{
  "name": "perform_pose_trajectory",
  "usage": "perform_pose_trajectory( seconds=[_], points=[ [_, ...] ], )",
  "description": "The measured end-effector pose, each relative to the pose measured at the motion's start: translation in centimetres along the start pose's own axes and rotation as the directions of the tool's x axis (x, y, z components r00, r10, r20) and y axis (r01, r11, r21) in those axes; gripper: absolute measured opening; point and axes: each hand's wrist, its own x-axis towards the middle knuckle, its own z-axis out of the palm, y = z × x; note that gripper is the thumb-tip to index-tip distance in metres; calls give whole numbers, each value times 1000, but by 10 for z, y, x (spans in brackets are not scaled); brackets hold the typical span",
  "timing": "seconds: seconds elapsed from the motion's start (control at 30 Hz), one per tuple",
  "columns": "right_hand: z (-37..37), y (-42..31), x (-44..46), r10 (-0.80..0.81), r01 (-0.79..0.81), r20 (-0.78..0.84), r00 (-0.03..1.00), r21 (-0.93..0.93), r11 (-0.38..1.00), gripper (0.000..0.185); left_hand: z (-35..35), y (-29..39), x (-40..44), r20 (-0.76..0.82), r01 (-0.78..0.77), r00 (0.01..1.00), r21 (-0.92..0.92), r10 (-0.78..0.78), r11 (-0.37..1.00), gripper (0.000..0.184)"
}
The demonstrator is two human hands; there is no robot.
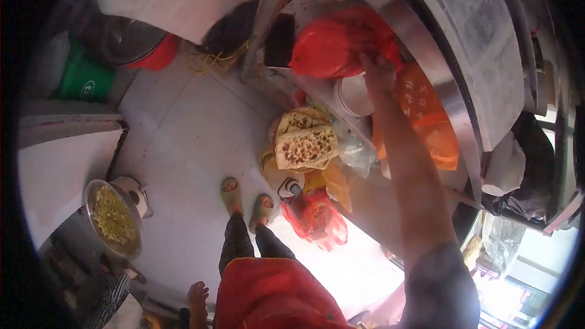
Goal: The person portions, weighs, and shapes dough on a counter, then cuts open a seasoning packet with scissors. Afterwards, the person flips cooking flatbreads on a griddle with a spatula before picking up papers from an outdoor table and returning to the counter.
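My right arm stretches up and away, and my right hand (379, 73) is at a red plastic bag (332, 42) on the shelf. Its fingers close on the bag's near side, partly lost in shadow and folds. Just below that hand stand white paper cups or tubs (354, 94), next to an orange printed bag (420, 109). Low beside my red apron (274, 295) hangs my left hand (198, 295), fingers loosely bent and apart, with nothing visible in it. Browned flatbreads (306, 146) lie stacked below the shelf.
A red-and-clear plastic bag (317, 216) sits right of my feet. At left, a metal bowl of chopped yellow-green food (116, 222) stands near a person's checkered clothing (106, 298). A green bucket (85, 79) and a red basin (157, 53) are at far left.
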Motion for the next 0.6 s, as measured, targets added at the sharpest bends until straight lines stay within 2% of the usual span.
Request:
perform_pose_trajectory(
  seconds=[0.17,0.27,0.37,0.43,0.47,0.53,0.6],
  points=[
    [-7,-18,-11,54,-68,105,993,136,988,35,8,-8,-3,14,-29,999,-36,29,999,29],
    [1,-66,-32,-225,164,80,971,463,871,50,16,4,-8,44,-30,999,-41,32,999,29],
    [30,-35,-9,-242,236,35,970,122,964,58,19,-8,-1,32,1,999,-97,2,995,29],
    [33,-34,7,52,-42,168,984,-59,997,59,27,5,-13,7,-11,1000,-120,12,993,28],
    [32,-35,12,204,-171,212,956,-162,972,59,29,13,-18,4,6,1000,-62,-6,998,29],
    [13,-56,7,311,-328,248,918,31,944,52,30,26,-23,-1,39,999,57,-39,998,30],
    [6,-58,11,375,-443,290,880,219,870,48,24,2,-14,-11,32,999,-51,-33,998,32]
  ],
)
